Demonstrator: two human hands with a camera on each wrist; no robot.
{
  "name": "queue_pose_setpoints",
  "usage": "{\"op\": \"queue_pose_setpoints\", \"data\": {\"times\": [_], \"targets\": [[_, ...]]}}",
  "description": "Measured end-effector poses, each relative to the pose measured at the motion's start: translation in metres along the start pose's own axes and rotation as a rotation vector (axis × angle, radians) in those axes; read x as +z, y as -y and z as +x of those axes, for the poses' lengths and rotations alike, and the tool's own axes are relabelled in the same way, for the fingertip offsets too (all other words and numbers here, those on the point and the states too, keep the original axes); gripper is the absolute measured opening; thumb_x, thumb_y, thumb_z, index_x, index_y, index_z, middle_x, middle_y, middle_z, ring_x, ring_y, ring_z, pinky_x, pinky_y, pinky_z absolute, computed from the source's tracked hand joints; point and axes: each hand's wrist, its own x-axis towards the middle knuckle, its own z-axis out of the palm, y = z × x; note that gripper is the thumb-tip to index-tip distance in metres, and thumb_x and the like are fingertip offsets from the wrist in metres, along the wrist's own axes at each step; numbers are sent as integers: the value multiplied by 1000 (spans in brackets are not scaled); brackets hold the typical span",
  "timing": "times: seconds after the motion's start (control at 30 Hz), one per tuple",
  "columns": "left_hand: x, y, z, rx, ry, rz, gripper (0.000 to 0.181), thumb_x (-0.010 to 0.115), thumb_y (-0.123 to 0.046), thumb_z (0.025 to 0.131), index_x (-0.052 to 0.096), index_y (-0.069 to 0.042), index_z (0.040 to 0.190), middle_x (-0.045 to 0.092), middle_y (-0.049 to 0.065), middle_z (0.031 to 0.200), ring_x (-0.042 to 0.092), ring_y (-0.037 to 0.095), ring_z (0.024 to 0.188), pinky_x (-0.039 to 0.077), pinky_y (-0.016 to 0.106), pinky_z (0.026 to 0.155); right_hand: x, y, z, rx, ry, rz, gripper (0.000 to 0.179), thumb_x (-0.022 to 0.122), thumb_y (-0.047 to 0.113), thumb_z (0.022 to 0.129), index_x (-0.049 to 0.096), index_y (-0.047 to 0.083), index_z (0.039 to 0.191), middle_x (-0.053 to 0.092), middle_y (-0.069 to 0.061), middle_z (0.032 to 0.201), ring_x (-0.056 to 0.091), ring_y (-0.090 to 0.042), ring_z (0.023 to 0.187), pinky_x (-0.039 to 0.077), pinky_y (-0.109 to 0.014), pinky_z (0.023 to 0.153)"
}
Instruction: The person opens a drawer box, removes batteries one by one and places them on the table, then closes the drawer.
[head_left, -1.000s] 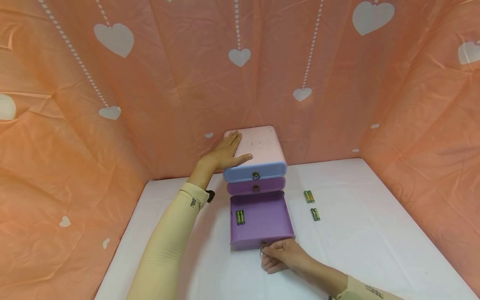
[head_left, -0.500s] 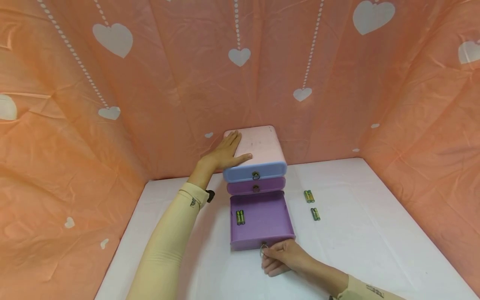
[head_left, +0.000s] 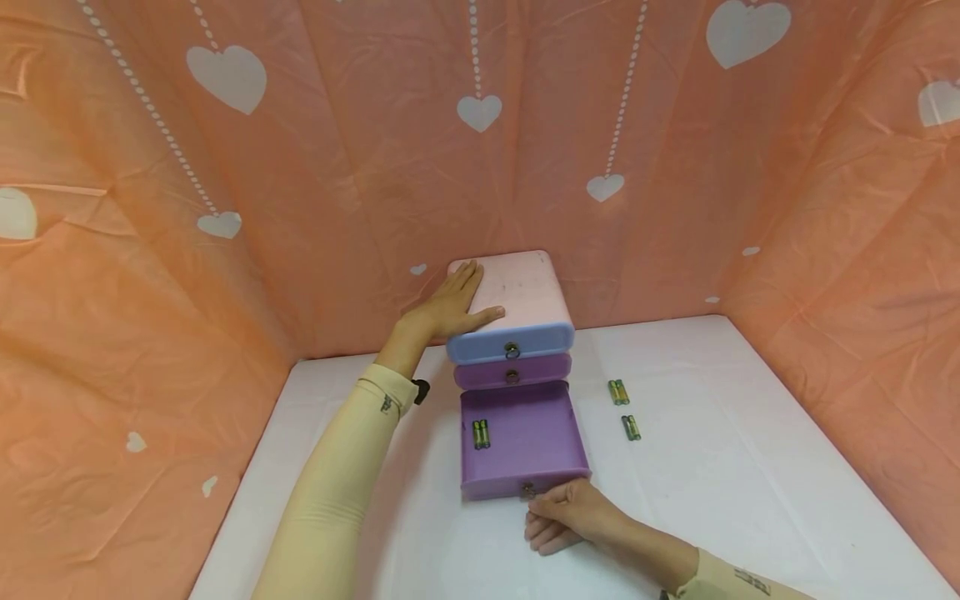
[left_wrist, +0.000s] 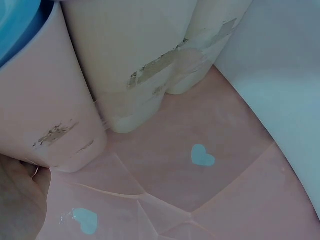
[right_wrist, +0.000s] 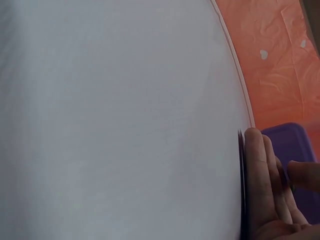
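A small chest (head_left: pixel 521 287) with a pink top, a blue upper drawer (head_left: pixel 510 343) and purple drawers below stands against the back curtain. My left hand (head_left: pixel 450 304) lies flat on its top, thumb and fingers spread. The lowest purple drawer (head_left: pixel 532 429) is pulled out, with a pair of green batteries (head_left: pixel 481 434) at its left side. My right hand (head_left: pixel 566 515) is just in front of that drawer's ring handle (head_left: pixel 528 490). In the right wrist view its fingers (right_wrist: pixel 260 180) look fairly straight, with the thumb apart from them. The left wrist view shows the chest's scuffed side (left_wrist: pixel 145 65).
Two pairs of green batteries, a farther pair (head_left: pixel 618 392) and a nearer pair (head_left: pixel 632 428), lie on the white tabletop (head_left: pixel 720 467) right of the chest. An orange curtain (head_left: pixel 360 183) with white hearts encloses the back and sides.
My right hand has let go of the drawer's ring, which now hangs against the drawer front. The left hand and the drawers keep their places.
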Motion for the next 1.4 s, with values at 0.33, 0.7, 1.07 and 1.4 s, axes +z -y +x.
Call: {"op": "queue_pose_setpoints", "data": {"times": [0.33, 0.7, 1.07, 1.4], "targets": [[0, 1, 1, 0, -9, 9, 106, 35, -80, 91, -7, -12, 161, -12, 6, 168, -13, 17, 153, 1, 42, 124, 2, 2, -1, -5, 29, 24, 34, 68, 20, 96, 69, -13, 105, 73, -26, 90, 75, -33, 80, 60, -42, 74], [-1, -1, 0, 3, -2, 4, 105, 37, -78, 92, -7, -12, 161, -11, 7, 168, -13, 18, 154, 2, 43, 124, 9, 16, -6, -79, 91, -26, 28, 68, 16, 96, 69, -10, 107, 74, -24, 97, 75, -29, 82, 60, -42, 76], [-1, -1, -1, 1, 0, -5, 104, 37, -78, 93, -7, -12, 161, -12, 5, 168, -13, 18, 153, 2, 44, 124, 18, 44, -10, -194, 152, -184, 34, 66, 22, 98, 68, -9, 113, 75, -18, 103, 72, -39, 96, 59, -44, 83], [-1, -1, -1, 2, -3, -9, 105, 38, -78, 92, -5, -11, 161, -11, 6, 168, -12, 18, 154, 3, 43, 124, 22, 73, -4, -277, 161, -214, 26, 66, 13, 98, 68, -6, 115, 71, -25, 111, 67, -46, 104, 56, -48, 88]]}}
